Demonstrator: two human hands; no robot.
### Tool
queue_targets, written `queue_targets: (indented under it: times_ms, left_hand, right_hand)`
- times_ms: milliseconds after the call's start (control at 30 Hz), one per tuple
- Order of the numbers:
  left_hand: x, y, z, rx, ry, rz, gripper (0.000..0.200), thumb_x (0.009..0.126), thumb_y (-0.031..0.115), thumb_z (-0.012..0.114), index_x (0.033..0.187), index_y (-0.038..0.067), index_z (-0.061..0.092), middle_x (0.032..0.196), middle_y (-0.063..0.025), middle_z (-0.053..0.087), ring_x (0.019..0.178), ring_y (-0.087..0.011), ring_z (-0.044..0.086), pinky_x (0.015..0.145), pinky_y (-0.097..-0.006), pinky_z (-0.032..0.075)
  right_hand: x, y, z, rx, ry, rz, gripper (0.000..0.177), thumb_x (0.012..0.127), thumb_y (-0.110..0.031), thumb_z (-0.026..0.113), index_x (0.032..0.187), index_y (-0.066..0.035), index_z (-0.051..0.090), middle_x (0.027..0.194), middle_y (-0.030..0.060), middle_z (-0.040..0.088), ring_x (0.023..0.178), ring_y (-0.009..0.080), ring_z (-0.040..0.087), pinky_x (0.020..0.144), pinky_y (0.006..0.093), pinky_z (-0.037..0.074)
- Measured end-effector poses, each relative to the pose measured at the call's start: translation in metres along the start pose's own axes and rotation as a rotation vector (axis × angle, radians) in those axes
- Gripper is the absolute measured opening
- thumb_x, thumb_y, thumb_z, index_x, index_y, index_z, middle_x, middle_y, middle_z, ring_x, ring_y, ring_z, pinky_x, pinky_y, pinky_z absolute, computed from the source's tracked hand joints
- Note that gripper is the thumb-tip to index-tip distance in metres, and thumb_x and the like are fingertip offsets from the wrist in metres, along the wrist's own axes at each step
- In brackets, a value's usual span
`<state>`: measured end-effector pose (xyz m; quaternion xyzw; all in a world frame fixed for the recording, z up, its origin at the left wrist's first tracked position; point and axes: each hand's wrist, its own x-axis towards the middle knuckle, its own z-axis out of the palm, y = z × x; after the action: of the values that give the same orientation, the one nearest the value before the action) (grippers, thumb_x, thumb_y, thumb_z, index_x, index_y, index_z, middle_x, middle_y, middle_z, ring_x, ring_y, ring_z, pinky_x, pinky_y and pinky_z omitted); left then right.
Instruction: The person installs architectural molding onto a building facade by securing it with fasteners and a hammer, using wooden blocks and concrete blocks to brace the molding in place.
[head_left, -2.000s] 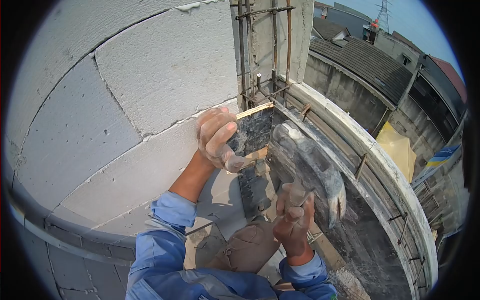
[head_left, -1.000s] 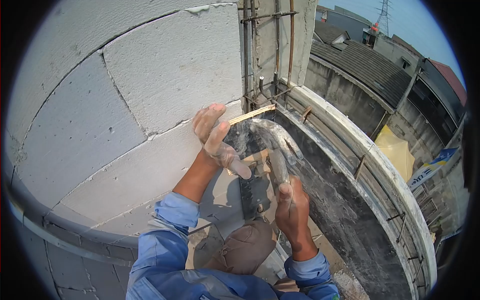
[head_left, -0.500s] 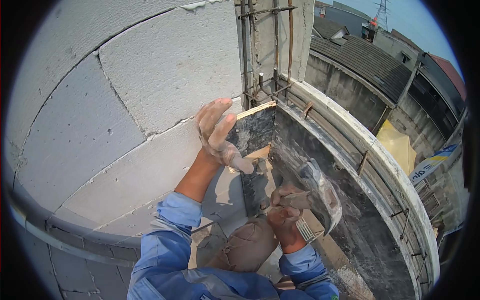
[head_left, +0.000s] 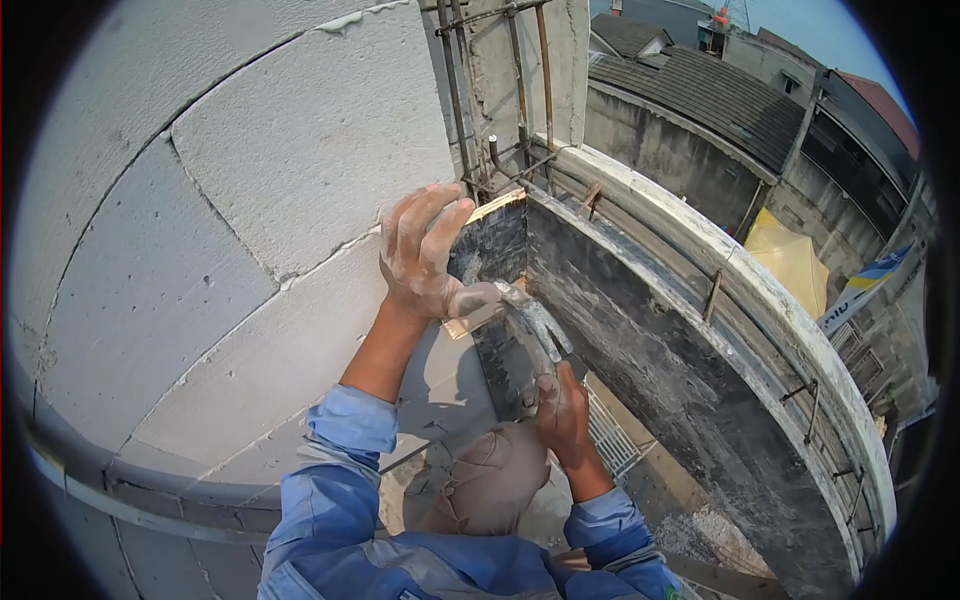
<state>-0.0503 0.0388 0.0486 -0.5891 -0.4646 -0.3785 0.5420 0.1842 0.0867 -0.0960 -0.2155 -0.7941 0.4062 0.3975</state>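
My right hand is closed around a claw hammer, its metal head up near the inside corner of the black formwork. My left hand has its fingers apart, at the left end of a short black plywood panel, beside the white block wall. The left thumb points toward the hammer head and lies close to it in this view. Just below the thumb shows a pale wooden batten. To the right, a long black formwork board meets the short panel.
Rebar rises in front of a concrete column behind the corner. Along the long board's outer side runs a pale concrete edge with steel rods beside it. Beyond it are roofs and a yellow canopy. Below, a white grating lies near rubble.
The hammer has swung left and up from over the long board to the corner near my left thumb. My left hand stays near the short panel. The view has shifted slightly.
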Motion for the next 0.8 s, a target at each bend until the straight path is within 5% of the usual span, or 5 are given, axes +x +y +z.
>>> queue_targets:
  times_ms: [67, 400, 533, 733, 800]
  left_hand:
    - [0.007, 0.007, 0.001, 0.094, -0.133, -0.031, 0.050, 0.087, 0.046, 0.071, 0.122, 0.012, 0.061, 0.112, -0.0066, 0.066, 0.104, -0.0257, 0.063, 0.086, -0.0396, 0.048]
    - [0.035, 0.025, 0.006, 0.475, -0.863, 0.057, 0.055, 0.088, 0.035, 0.067, 0.133, 0.005, 0.056, 0.102, -0.0095, 0.066, 0.105, -0.0247, 0.059, 0.095, -0.0420, 0.040]
    - [0.050, 0.041, 0.038, 0.409, -0.892, 0.031, 0.046, 0.097, 0.032, 0.050, 0.129, -0.001, 0.055, 0.113, -0.0194, 0.066, 0.102, -0.0354, 0.062, 0.096, -0.0490, 0.040]
    - [-0.009, -0.143, 0.135, 0.281, -1.031, 0.031, 0.065, 0.094, 0.050, 0.056, 0.133, -0.002, 0.054, 0.134, -0.0274, 0.055, 0.116, -0.0425, 0.058, 0.095, -0.0492, 0.047]
    - [0.013, 0.005, 0.172, 0.173, -1.015, 0.132, 0.065, 0.094, 0.049, 0.056, 0.134, -0.002, 0.053, 0.135, -0.0272, 0.055, 0.116, -0.0425, 0.058, 0.095, -0.0491, 0.047]
  right_hand:
    - [-0.028, 0.014, -0.019, -0.041, -0.012, 0.082, 0.033, 0.102, -0.034, 0.049, 0.101, -0.002, 0.058, 0.070, 0.0212, 0.061, 0.067, 0.0439, 0.064, 0.060, 0.0486, 0.048]
    - [-0.332, 0.073, -0.118, -0.385, 0.004, 0.818, 0.037, 0.103, -0.035, 0.049, 0.090, -0.003, 0.061, 0.072, 0.0194, 0.062, 0.067, 0.0357, 0.062, 0.063, 0.0443, 0.046]
    - [-0.407, 0.037, -0.125, 0.148, 0.603, 1.203, 0.044, 0.097, -0.044, 0.063, 0.094, 0.000, 0.066, 0.065, -0.0023, 0.054, 0.062, 0.0069, 0.047, 0.056, 0.0284, 0.040]
    - [-0.504, 0.003, -0.094, 0.305, 0.764, 1.562, 0.057, 0.092, -0.060, 0.061, 0.084, -0.004, 0.066, 0.062, 0.0077, 0.060, 0.055, 0.0189, 0.061, 0.054, 0.0354, 0.049]
    - [-0.561, 0.006, -0.047, 0.172, 0.796, 1.656, 0.060, 0.090, -0.062, 0.061, 0.086, -0.002, 0.068, 0.067, 0.0131, 0.064, 0.063, 0.0254, 0.065, 0.061, 0.0391, 0.051]
